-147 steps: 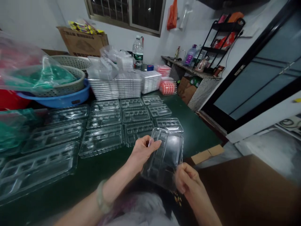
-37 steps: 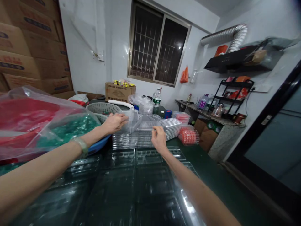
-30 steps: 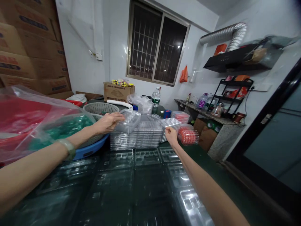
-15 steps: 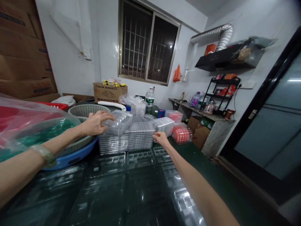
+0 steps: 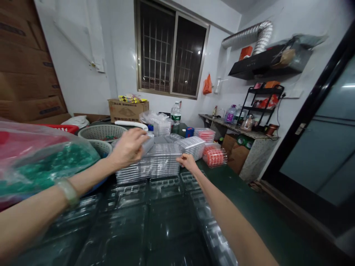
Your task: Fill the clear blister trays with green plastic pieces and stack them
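Observation:
My left hand (image 5: 128, 148) is closed, fingers bent inward, in front of a clear plastic tray (image 5: 150, 143) on top of the stack. Whether it grips that tray is hidden behind the hand. Fingertips pinched together, my right hand (image 5: 186, 162) is at the right end of the stacked clear plastic trays (image 5: 163, 162); anything thin between them cannot be made out. Single clear trays (image 5: 165, 186) lie side by side across the dark green table (image 5: 237, 195), below and between my arms.
Left of the stack are a grey colander (image 5: 94, 132) and a plastic bag with green pieces (image 5: 61, 160). More clear trays (image 5: 194, 145) and packs with red-and-white contents (image 5: 215, 157) stand to the right. Behind are a cardboard box (image 5: 128, 111) and a water bottle (image 5: 175, 113).
My left hand has moved right and nearer, from the left edge of the top tray to in front of it, its fingers more curled. My right hand has barely moved.

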Demonstrator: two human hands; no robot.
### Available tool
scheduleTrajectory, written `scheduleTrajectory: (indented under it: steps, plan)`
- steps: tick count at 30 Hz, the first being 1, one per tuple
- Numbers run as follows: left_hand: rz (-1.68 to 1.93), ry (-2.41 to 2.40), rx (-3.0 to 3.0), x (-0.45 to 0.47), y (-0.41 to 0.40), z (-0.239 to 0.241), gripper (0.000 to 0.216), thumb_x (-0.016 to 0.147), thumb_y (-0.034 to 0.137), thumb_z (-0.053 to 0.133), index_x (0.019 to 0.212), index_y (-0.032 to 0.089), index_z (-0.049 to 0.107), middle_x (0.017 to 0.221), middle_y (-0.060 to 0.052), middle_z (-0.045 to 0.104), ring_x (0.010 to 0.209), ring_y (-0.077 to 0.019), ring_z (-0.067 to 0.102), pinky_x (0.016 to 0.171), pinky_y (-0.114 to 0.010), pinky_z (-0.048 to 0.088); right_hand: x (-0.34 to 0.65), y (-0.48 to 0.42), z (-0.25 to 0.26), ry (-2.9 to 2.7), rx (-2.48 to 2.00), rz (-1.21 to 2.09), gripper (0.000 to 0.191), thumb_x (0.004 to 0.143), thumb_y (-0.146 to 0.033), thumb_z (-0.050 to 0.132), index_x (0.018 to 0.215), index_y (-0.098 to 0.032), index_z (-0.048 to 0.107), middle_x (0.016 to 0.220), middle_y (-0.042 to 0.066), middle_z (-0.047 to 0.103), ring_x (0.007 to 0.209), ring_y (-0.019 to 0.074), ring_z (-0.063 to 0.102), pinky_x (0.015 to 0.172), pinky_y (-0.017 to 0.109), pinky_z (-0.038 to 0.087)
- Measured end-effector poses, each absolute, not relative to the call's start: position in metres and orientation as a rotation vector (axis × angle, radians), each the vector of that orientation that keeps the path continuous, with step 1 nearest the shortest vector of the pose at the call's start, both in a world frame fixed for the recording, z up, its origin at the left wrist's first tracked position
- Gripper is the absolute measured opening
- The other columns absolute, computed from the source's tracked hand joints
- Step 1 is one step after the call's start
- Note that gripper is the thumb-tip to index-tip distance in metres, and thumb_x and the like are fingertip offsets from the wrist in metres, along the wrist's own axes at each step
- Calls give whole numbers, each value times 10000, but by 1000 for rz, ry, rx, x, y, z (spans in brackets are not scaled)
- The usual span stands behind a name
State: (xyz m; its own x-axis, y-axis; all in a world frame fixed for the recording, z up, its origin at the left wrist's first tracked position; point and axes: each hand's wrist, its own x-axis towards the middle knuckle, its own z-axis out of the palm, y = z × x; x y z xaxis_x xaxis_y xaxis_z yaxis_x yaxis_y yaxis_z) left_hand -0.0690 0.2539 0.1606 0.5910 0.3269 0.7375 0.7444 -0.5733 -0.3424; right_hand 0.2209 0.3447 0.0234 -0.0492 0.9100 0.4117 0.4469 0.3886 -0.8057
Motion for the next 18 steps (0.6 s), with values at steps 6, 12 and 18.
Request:
scheduleTrajectory:
  steps: [6, 12, 18]
  plan:
    - [-390, -815, -2546, 7, 269, 111, 628, 676, 92, 457, 1292, 80, 338, 1361, -172, 355, 1243, -275, 310, 954, -398, 314, 221, 338, 28, -1625, -1126, 717, 312, 654, -434, 648, 602, -152, 525, 494, -56, 501, 431, 77, 500, 384, 201, 446]
    - [-319, -920, -2541, 19, 294, 84, 759, 605, 122, 538, 1323, 130, 292, 1386, -173, 317, 1239, -341, 295, 930, -469, 299, 219, 332, 32, -1580, -1079, 769, 335, 591, -461, 653, 558, -169, 492, 493, -50, 504, 441, 97, 510, 374, 229, 482]
    - [-333, -949, -2540, 18, 288, 89, 778, 601, 170, 576, 1321, 148, 282, 1381, -156, 314, 1204, -321, 320, 943, -449, 283, 221, 328, 31, -1577, -1086, 768, 338, 580, -464, 657, 559, -172, 487, 514, -51, 498, 465, 98, 506, 406, 232, 488]
